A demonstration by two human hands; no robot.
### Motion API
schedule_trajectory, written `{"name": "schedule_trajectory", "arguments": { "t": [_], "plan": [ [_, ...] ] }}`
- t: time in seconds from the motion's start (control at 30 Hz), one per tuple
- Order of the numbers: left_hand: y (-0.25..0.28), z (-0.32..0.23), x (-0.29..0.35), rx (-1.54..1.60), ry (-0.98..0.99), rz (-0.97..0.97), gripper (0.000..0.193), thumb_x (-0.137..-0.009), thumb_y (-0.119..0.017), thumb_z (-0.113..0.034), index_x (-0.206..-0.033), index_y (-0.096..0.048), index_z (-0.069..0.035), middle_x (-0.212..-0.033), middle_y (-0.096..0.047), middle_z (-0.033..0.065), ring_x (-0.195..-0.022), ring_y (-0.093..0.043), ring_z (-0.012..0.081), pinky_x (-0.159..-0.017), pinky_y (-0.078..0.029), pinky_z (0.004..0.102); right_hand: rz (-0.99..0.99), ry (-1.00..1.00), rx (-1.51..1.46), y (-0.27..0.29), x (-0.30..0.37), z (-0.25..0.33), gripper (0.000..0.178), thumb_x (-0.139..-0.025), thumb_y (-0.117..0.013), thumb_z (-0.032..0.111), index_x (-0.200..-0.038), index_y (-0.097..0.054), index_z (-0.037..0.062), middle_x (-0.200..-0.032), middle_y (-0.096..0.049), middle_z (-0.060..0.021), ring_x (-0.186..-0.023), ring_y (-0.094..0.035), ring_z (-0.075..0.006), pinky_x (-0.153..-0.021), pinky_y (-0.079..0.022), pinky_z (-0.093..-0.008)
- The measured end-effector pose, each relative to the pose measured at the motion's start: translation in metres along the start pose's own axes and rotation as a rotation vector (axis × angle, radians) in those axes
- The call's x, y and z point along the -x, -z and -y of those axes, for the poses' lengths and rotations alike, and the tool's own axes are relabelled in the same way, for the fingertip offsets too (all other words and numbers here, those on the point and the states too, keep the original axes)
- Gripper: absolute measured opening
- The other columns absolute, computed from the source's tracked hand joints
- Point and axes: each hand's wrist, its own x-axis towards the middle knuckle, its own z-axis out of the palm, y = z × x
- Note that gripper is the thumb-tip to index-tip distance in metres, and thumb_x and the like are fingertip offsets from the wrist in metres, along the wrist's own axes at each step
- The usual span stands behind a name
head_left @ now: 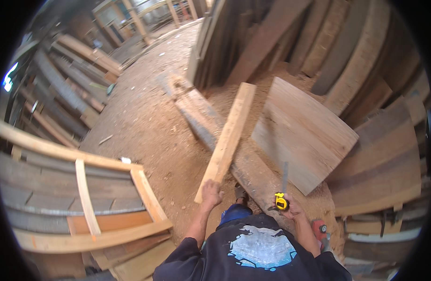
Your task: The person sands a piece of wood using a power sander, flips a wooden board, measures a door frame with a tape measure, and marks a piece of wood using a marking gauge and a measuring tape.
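A pale squared timber [229, 136] lies slantwise across a wide, weathered plank [255, 175], its near end toward me. My left hand [211, 193] grips that near end with its fingers curled over the edge. My right hand [294, 209] holds a yellow and black tape measure [281, 202] above the plank's near part. A thin grey strip [285, 175] with a ruler-like look stands out beyond the tape measure; whether it is the tape's own blade I cannot tell. Both hands are apart from each other.
A broad wooden panel [304, 133] leans right of the plank. A red power tool [320, 229] sits beside my right forearm. At left stands a pale wooden frame [79, 159]. Boards [271, 40] lean at the back, and sawdust covers the floor [145, 145].
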Motion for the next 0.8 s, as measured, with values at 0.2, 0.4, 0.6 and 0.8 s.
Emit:
{"name": "schedule_trajectory", "arguments": {
  "t": [0.2,0.4,0.6,0.8],
  "plan": [
    [0.024,-0.026,0.083,0.993,0.252,0.109,0.038,-0.092,-0.067,-0.028,-0.117,-0.067,0.000,-0.111,-0.071,0.0139,-0.101,-0.067,0.0231,-0.084,-0.054,0.0378,0.275,-0.130,0.746,-0.097,-0.041,-0.020,0.050,-0.095,-0.058,0.035,-0.126,-0.056,-0.0035,-0.102,-0.067,-0.0158,-0.088,-0.067,-0.0246,-0.080,-0.053,-0.0335],
    [0.040,0.009,0.119,1.687,0.301,0.150,0.042,-0.097,-0.065,-0.021,-0.133,-0.057,-0.001,-0.124,-0.065,0.0062,-0.106,-0.063,0.0137,-0.088,-0.054,0.0303,0.598,0.229,1.605,-0.251,-0.034,-0.073,0.069,-0.087,-0.067,0.031,-0.144,-0.042,0.0016,-0.117,-0.063,-0.0219,-0.105,-0.064,-0.0293,-0.091,-0.051,-0.0392],
    [0.064,0.138,0.177,1.882,0.324,-0.137,0.037,-0.095,-0.067,-0.015,-0.127,-0.057,0.000,-0.118,-0.064,0.0058,-0.104,-0.063,0.0126,-0.086,-0.056,0.0295,0.969,0.105,1.606,-0.347,-0.092,-0.178,0.079,-0.084,-0.074,0.031,-0.146,-0.035,0.0005,-0.107,-0.066,-0.0232,-0.097,-0.066,-0.0273,-0.084,-0.053,-0.0387],
    [0.134,0.288,0.259,1.687,0.339,-0.332,0.036,-0.092,-0.068,-0.009,-0.125,-0.056,-0.002,-0.114,-0.063,0.0045,-0.100,-0.061,0.0136,-0.088,-0.052,0.0287,1.374,0.162,1.594,-0.500,-0.111,-0.289,0.079,-0.082,-0.076,0.029,-0.145,-0.038,0.0013,-0.111,-0.067,-0.0238,-0.104,-0.067,-0.0365,-0.091,-0.052,-0.0420]
  ]
}}
